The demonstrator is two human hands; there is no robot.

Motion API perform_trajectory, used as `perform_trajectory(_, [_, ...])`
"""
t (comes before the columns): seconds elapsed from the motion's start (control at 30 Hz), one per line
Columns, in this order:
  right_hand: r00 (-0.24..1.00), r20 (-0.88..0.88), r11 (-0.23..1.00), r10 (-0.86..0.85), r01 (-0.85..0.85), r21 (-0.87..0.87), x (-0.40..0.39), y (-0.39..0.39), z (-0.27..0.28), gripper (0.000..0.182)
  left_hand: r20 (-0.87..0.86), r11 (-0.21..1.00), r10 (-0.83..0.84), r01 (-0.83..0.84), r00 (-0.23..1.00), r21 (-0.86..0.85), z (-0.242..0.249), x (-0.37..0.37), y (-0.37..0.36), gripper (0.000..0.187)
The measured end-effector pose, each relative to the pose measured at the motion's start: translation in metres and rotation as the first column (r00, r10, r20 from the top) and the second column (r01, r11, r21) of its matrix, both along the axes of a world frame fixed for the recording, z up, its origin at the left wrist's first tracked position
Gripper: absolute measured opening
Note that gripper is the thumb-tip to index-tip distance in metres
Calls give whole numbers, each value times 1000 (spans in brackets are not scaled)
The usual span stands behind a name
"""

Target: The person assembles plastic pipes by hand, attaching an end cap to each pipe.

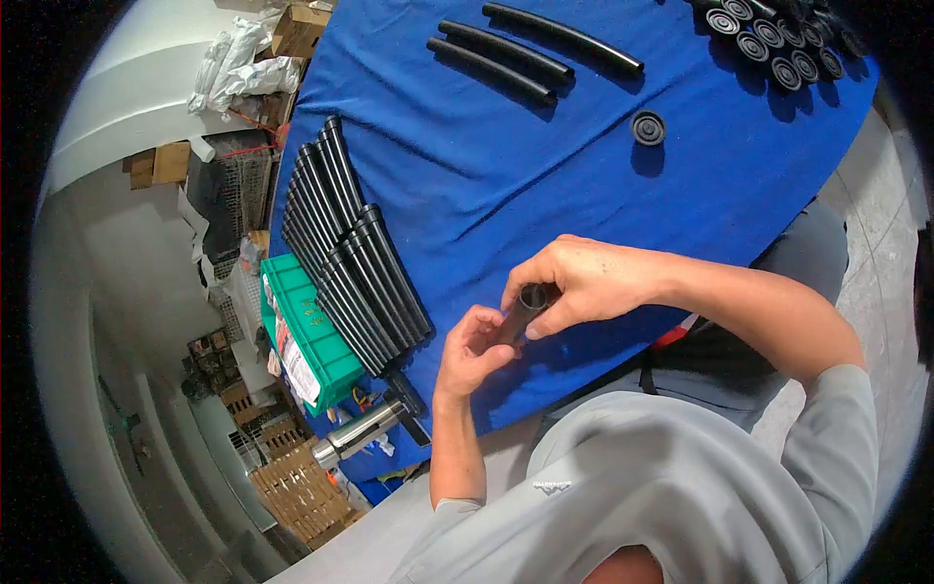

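Note:
A short black tube (519, 316) is held between my two hands above the blue cloth, its hollow end tilted up toward me. My right hand (584, 282) grips it near that open end, with thumb and fingers on either side. Around the lower part curl the fingers of my left hand (472, 352), which hide its far end. Farther up the cloth lies a round black ringed cap (648, 127), apart from both hands.
Rows of long black tubes (355, 253) lie at left, beside a green bin (309, 331) and a steel flask (360, 435). Three loose tubes (535, 44) lie at the back. Several ringed black pieces (769, 34) are piled at the back right of the blue cloth (525, 165).

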State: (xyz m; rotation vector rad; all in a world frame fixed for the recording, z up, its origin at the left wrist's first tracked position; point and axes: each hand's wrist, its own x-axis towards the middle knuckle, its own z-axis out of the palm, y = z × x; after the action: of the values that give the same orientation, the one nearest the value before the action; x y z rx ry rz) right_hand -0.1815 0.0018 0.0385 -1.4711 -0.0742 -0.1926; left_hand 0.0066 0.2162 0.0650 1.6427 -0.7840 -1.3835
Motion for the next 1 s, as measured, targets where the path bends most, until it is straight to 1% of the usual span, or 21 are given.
perform_trajectory(0.03, [1000, -23, 1000, 3, -2, 26, 1, 0, -1, 37, -10, 1000, -17, 17, 1000, -11, 0, 2, 0, 47])
perform_trajectory(0.1, [998, -63, 1000, 17, -16, 7, 0, -2, 2, 38, -30, 998, -49, 48, 998, -33, -2, 7, 3, 39])
perform_trajectory(0.13, [996, -83, 1000, 24, -24, -2, 0, -3, 4, 38, 6, 997, -56, 56, 998, -44, -3, 7, 3, 43])
perform_trajectory(0.2, [999, -33, 999, -23, 25, 43, 0, -1, 4, 29, 77, 995, -68, 73, 995, -65, -5, 8, 1, 54])
perform_trajectory(0.23, [999, -9, 997, -47, 48, 67, 0, 0, 4, 26, 96, 993, -100, 106, 990, -57, -6, 11, 2, 53])
perform_trajectory(0.3, [998, -34, 999, -46, 46, 12, 0, -1, 4, 28, 134, 984, -166, 173, 977, -39, -6, 19, 3, 52])
perform_trajectory(0.4, [995, -80, 997, -59, 55, -52, 0, -1, 5, 31, 105, 983, -181, 183, 978, -4, -7, 20, 3, 55])
perform_trajectory(0.5, [991, -121, 992, -55, 40, -118, 0, -2, 5, 37, 27, 999, -20, 21, 999, -49, -3, 0, 0, 58])
perform_trajectory(0.53, [990, -132, 989, -49, 30, -142, 0, -2, 5, 40, 14, 998, -38, 39, 999, -49, -6, 3, 4, 55])
perform_trajectory(0.63, [997, -25, 998, -67, 67, 8, 0, 3, 1, 42, -25, 997, -73, 72, 997, -26, -12, 13, 13, 48])
perform_trajectory(0.7, [999, -24, 998, -27, 28, 56, 2, 4, -5, 43, -52, 997, -73, 74, 996, 18, -5, 10, 8, 45])
perform_trajectory(0.73, [1000, -22, 997, -6, 8, 80, 3, 4, -7, 44, -22, 997, -73, 73, 997, 14, -3, 8, 6, 48])
perform_trajectory(0.8, [999, -38, 998, -7, 9, 65, 2, 3, -4, 43, 40, 998, -69, 69, 997, 6, -1, 6, 3, 56])
perform_trajectory(0.9, [997, -74, 1000, -13, 14, 23, 2, 2, -2, 40, 213, 976, -188, 207, 959, -70, -1, 12, -2, 57])
perform_trajectory(1.0, [994, -107, 999, -35, 31, -33, 2, 1, -1, 37, 211, 976, -209, 216, 955, -8, -4, 17, 1, 62])
